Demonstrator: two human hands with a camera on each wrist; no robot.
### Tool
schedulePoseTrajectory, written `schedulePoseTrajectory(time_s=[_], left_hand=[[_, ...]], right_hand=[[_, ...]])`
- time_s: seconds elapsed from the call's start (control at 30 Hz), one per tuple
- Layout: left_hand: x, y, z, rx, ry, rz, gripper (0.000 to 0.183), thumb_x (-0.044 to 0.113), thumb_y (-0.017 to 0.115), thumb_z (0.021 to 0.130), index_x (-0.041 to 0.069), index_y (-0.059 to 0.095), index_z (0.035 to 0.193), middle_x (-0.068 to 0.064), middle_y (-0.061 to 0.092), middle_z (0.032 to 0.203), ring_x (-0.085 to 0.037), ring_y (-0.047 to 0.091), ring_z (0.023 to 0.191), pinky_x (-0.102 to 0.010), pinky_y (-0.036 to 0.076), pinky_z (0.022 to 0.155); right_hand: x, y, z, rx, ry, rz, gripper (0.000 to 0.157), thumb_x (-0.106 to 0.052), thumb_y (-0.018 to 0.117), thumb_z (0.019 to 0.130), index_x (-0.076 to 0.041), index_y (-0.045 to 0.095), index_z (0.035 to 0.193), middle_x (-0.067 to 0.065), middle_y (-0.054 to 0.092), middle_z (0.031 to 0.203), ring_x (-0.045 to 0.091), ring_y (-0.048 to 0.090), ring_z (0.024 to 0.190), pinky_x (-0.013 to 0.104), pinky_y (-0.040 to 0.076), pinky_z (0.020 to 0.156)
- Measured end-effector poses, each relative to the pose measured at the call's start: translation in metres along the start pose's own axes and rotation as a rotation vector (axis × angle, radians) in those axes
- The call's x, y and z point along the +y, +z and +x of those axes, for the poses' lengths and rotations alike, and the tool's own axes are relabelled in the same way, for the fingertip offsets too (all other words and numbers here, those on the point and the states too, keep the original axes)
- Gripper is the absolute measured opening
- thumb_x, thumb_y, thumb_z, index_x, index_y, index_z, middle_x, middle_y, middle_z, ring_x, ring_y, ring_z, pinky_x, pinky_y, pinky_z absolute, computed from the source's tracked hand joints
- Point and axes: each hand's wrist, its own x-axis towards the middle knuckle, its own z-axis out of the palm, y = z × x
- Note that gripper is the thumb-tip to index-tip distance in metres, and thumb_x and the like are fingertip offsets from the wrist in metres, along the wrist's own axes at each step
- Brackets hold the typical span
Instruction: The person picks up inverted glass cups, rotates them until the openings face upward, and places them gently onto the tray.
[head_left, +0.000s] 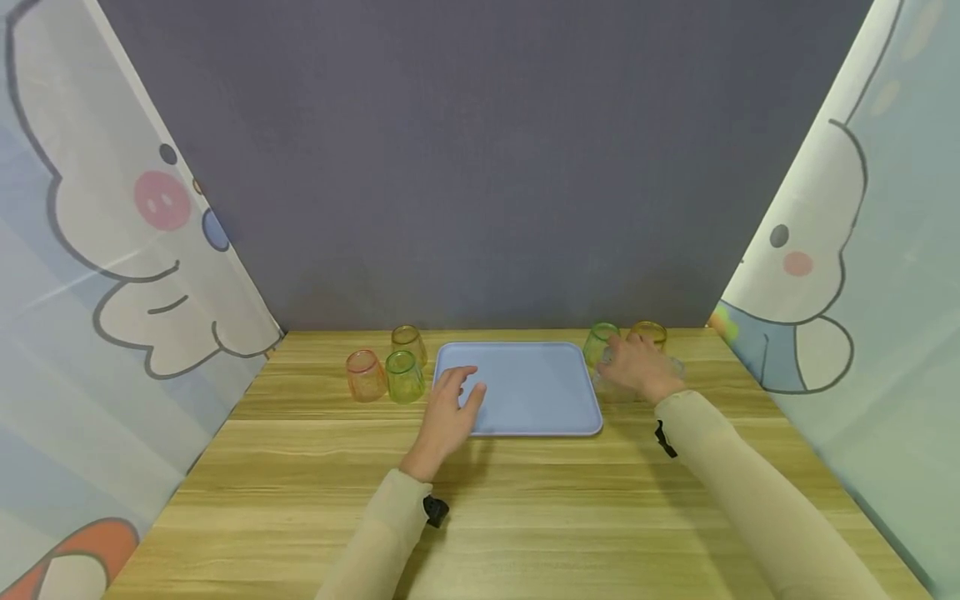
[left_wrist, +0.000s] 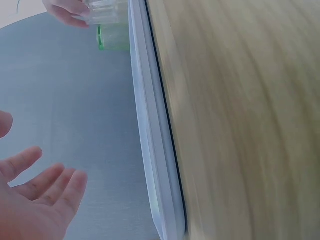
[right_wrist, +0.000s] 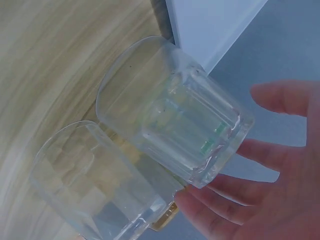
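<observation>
My left hand (head_left: 447, 414) hovers over the left front part of the light blue tray (head_left: 540, 387), fingers apart and holding nothing. On the right, my right hand (head_left: 643, 367) is at the top of a clear glass (right_wrist: 175, 110), which stands upside down beside the tray. In the right wrist view some fingers lie behind its base, while the thumb is apart from it; whether the fingers touch the glass I cannot tell. A second clear glass (right_wrist: 95, 185) stands close by. Behind them are a green glass (head_left: 600, 340) and a yellow glass (head_left: 651, 333), partly hidden by the hand.
Left of the tray stand an orange-pink glass (head_left: 366, 377), a yellow-green glass (head_left: 405, 378) and an amber glass (head_left: 408, 340). A grey panel (head_left: 480, 167) rises at the back of the wooden table (head_left: 525, 517). Printed curtains (head_left: 67, 375) hang at both sides.
</observation>
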Motion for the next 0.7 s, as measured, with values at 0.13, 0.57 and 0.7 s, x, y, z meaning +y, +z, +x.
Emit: schedulePoseTrajectory(time_s=[0.13,0.57,0.7], left_hand=[[0.001,0.001,0.0,-0.008,-0.004,-0.009,0.043,0.035,0.053,0.107,0.007,0.057,0.139,-0.015,0.054,0.138,-0.04,0.055,0.122,-0.049,0.048,0.1],[0.0,0.005,-0.004,-0.011,-0.043,-0.003,0.044,0.037,0.051,0.107,0.009,0.058,0.139,-0.015,0.051,0.142,-0.042,0.052,0.123,-0.054,0.045,0.099],[0.0,0.006,-0.003,-0.005,-0.045,0.007,0.044,0.038,0.051,0.107,0.009,0.058,0.139,-0.013,0.052,0.141,-0.038,0.049,0.128,-0.054,0.042,0.103]], right_hand=[[0.003,0.0,0.003,-0.018,-0.007,-0.006,0.067,-0.035,0.052,0.095,0.003,0.042,0.15,0.038,0.041,0.142,0.058,0.035,0.133,0.075,0.035,0.1],[0.001,-0.005,0.009,-0.069,-0.053,0.028,0.064,-0.024,0.054,0.09,0.003,0.045,0.148,0.039,0.04,0.143,0.061,0.031,0.133,0.076,0.031,0.102],[0.001,-0.008,0.011,-0.082,-0.052,0.034,0.063,-0.022,0.056,0.09,0.004,0.047,0.146,0.039,0.042,0.141,0.063,0.035,0.13,0.075,0.033,0.1]])
